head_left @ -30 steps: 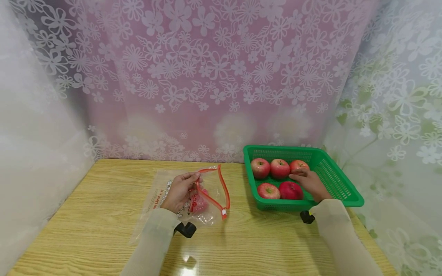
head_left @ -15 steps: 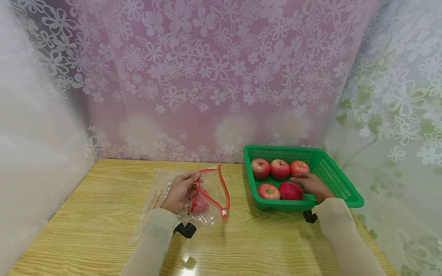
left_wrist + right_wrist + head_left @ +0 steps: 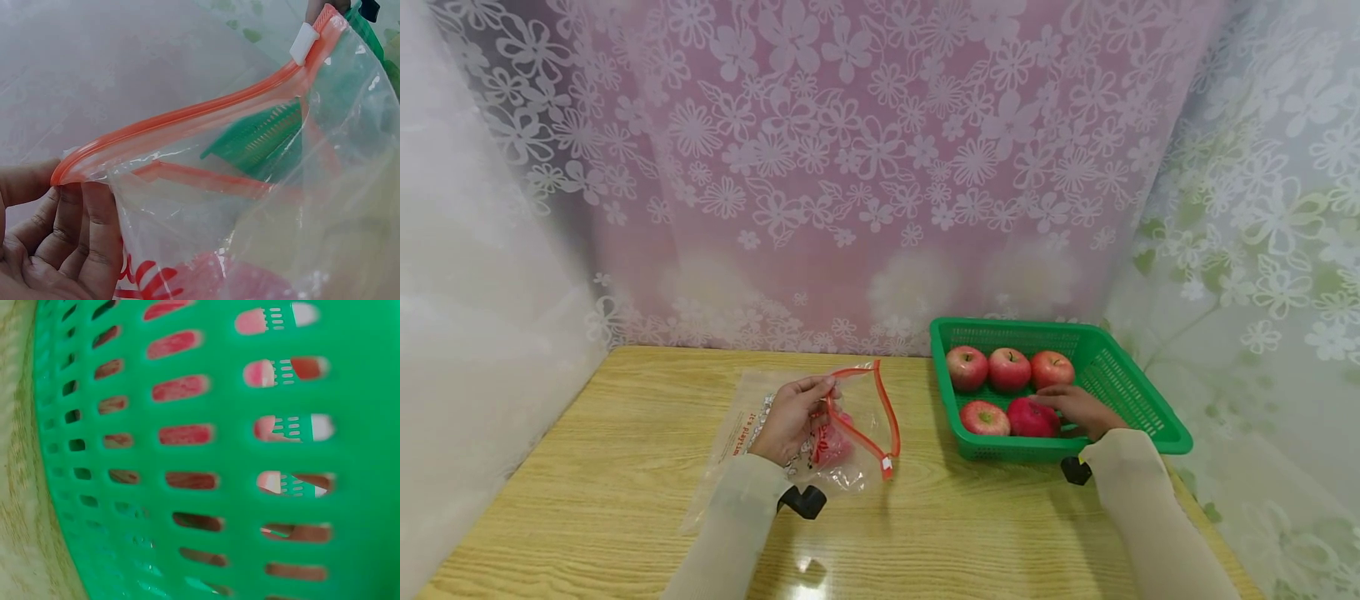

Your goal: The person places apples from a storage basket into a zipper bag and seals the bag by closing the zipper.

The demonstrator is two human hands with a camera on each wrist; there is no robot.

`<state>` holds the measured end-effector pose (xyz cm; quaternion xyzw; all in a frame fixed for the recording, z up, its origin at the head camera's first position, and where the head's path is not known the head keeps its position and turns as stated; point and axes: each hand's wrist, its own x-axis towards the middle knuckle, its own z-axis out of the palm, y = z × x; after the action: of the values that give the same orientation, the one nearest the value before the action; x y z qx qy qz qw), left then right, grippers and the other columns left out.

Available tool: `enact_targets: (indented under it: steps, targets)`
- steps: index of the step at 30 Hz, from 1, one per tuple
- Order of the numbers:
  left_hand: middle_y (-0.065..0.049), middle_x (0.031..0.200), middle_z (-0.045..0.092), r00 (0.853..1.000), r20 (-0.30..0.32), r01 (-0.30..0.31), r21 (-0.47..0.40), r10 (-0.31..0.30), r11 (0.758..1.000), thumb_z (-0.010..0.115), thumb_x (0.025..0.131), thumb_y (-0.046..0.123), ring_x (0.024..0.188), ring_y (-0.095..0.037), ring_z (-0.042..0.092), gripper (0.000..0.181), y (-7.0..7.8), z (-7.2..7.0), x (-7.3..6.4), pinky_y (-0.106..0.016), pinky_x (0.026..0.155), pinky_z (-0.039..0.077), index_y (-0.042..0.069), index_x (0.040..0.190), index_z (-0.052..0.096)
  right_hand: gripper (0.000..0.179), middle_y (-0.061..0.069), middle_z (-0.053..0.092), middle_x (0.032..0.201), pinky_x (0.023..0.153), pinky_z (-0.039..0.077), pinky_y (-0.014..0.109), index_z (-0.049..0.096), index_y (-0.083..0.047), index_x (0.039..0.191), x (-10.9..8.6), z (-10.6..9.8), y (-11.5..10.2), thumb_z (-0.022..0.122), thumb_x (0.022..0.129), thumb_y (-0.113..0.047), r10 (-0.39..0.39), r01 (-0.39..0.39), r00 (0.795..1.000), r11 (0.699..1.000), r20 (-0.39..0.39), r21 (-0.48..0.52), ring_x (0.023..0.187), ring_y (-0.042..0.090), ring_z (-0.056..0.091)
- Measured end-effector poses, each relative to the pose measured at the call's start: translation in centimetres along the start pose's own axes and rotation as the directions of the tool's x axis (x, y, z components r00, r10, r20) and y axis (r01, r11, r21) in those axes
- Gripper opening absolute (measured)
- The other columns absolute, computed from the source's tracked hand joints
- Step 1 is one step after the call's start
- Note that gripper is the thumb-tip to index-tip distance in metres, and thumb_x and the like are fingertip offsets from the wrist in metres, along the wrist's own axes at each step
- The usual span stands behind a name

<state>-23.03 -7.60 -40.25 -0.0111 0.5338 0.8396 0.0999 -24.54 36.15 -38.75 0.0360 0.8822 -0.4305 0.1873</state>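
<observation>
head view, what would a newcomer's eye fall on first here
Probably the bright green basket on the right of the table, with five reddish apples inside and the right hand at the deep-red one in the front row. Next, likely, the orange-red zip edge of the clear bag to its left, its mouth held open by the left hand.
</observation>
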Motion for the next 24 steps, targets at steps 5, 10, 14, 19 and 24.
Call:
enact_targets:
  steps: [5,10,14,19,24]
  targets:
    - [0.000,0.076,0.066,1.000,-0.014,-0.004,0.015,0.004,1.000,0.052,0.101,0.011,0.063,-0.008,0.061,0.021,0.04,0.04,-0.07,-0.018,0.053,0.049,-0.008,0.108,0.060,0.075,0.035,0.022,0.147,0.092,0.045,0.058,0.024,0.010,0.145,0.00,-0.03,-0.10,0.052,0.099,-0.041,0.017,-0.017,0.999,1.000,0.042,-0.008,0.120,0.053,0.043]
    - [0.001,0.076,0.065,1.000,-0.002,-0.006,0.015,0.006,1.000,0.052,0.100,0.011,0.063,-0.007,0.060,0.017,0.06,-0.06,-0.17,-0.018,0.053,0.049,-0.001,0.101,0.063,0.075,0.036,0.021,0.147,0.092,0.042,0.061,0.024,0.011,0.145,0.17,-0.02,-0.01,0.053,0.098,-0.042,0.028,-0.026,0.997,0.999,0.070,-0.026,0.122,0.058,0.038]
    - [0.001,0.077,0.065,1.000,0.016,-0.011,0.014,0.010,1.000,0.052,0.101,0.012,0.063,-0.007,0.061,0.016,0.03,-0.18,-0.31,-0.018,0.054,0.049,0.006,0.094,0.066,0.076,0.037,0.020,0.146,0.089,0.042,0.063,0.024,0.011,0.144,0.14,-0.04,0.05,0.052,0.098,-0.042,0.043,-0.039,0.996,0.998,0.081,-0.049,0.121,0.058,0.040]
    - [0.000,0.076,0.065,1.000,0.006,-0.017,0.019,0.017,1.000,0.052,0.100,0.011,0.062,-0.007,0.061,0.017,-0.03,-0.18,-0.41,-0.018,0.054,0.049,0.006,0.092,0.066,0.078,0.037,0.021,0.146,0.088,0.042,0.064,0.024,0.012,0.144,0.23,-0.03,0.14,0.053,0.097,-0.043,0.062,-0.057,0.995,0.996,0.081,-0.065,0.115,0.054,0.047]
    - [0.000,0.075,0.065,1.000,-0.009,-0.016,0.022,0.016,1.000,0.053,0.100,0.011,0.062,-0.007,0.061,0.017,-0.01,-0.19,-0.42,-0.018,0.053,0.049,0.005,0.091,0.066,0.079,0.037,0.024,0.144,0.088,0.043,0.062,0.025,0.012,0.143,0.34,0.08,0.21,0.054,0.097,-0.045,0.064,-0.059,0.995,0.997,0.083,-0.056,0.114,0.052,0.049]
